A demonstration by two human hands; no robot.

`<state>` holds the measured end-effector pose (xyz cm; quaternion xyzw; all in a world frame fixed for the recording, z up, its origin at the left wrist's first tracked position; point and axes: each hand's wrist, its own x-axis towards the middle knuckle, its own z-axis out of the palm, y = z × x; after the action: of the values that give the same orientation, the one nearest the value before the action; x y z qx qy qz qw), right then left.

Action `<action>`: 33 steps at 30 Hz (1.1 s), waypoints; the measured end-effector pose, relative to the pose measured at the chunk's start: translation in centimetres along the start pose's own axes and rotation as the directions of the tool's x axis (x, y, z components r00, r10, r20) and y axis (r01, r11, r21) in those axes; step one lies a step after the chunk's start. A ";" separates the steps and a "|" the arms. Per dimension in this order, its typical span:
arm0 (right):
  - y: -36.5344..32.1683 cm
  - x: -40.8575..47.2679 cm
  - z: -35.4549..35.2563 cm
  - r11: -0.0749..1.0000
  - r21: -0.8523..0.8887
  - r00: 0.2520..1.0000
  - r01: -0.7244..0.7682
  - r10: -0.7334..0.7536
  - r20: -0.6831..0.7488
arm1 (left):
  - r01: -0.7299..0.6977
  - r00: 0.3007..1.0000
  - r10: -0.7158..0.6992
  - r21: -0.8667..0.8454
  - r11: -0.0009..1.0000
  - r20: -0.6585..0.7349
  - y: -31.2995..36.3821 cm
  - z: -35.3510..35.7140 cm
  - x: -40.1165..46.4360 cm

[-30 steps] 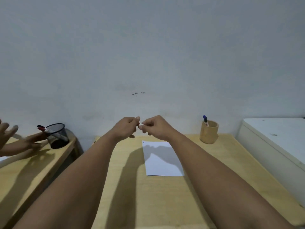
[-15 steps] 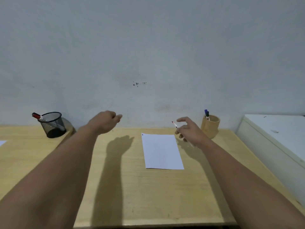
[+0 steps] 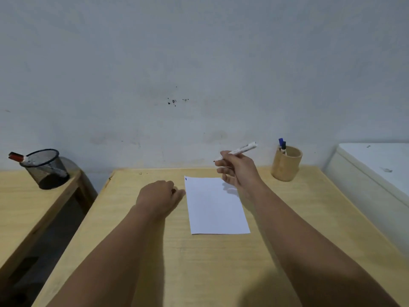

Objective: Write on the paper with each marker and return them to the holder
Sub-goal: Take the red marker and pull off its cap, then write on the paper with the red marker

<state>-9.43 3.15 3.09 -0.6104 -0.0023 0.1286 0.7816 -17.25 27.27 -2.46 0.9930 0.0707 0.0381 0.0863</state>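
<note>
At centre frame the left hand [image 3: 160, 199] rests curled just left of the paper [image 3: 215, 207], its fingers seemingly closed on a small dark thing, perhaps the cap. Right of centre, the right hand [image 3: 239, 171] pinches the marker [image 3: 240, 150] above the paper's upper right corner, near the holder [image 3: 286, 163]. With nothing pinning the sheet, a stroke could drag it across the worktop [image 3: 221, 273].

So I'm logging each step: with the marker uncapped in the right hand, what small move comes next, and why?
Probably lower the right hand so the marker tip meets the paper. The tip hangs bare above the sheet's far edge, and the paper shows only one small blue mark near its far left corner.
</note>
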 end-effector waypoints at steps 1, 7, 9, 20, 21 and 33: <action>0.4 0.4 0.5 1.000 -0.020 0.999 -0.007 0.006 -0.044 | 0.035 0.999 -0.036 -0.063 0.997 -0.012 0.0 -0.2 -0.2; 1.7 1.9 2.8 0.984 -0.178 0.994 0.033 -0.051 -0.099 | -0.037 0.924 -0.089 -0.320 0.947 -0.371 1.8 -0.4 -4.8; 2.2 2.3 3.7 0.964 -0.264 0.996 0.036 -0.056 -0.070 | -0.102 0.927 0.006 -0.235 0.967 -0.376 2.6 0.2 -6.3; 6.0 4.3 7.8 0.938 -0.344 0.993 0.054 -0.088 -0.084 | -0.247 0.943 0.210 -0.123 0.961 -0.258 2.0 2.6 -8.5; 6.3 4.4 7.9 0.933 -0.355 0.992 0.058 -0.094 -0.084 | -0.250 0.943 0.213 -0.123 0.960 -0.255 2.1 2.7 -8.5; 9.6 5.6 7.3 0.927 -0.365 0.976 0.088 -0.154 -0.156 | -0.151 0.989 0.151 -0.019 0.988 -0.006 2.0 3.5 -8.7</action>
<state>-7.08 13.36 -5.13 -0.7495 0.0080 0.0213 0.6616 -25.27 23.43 -6.06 0.9945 -0.0049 0.0477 0.0926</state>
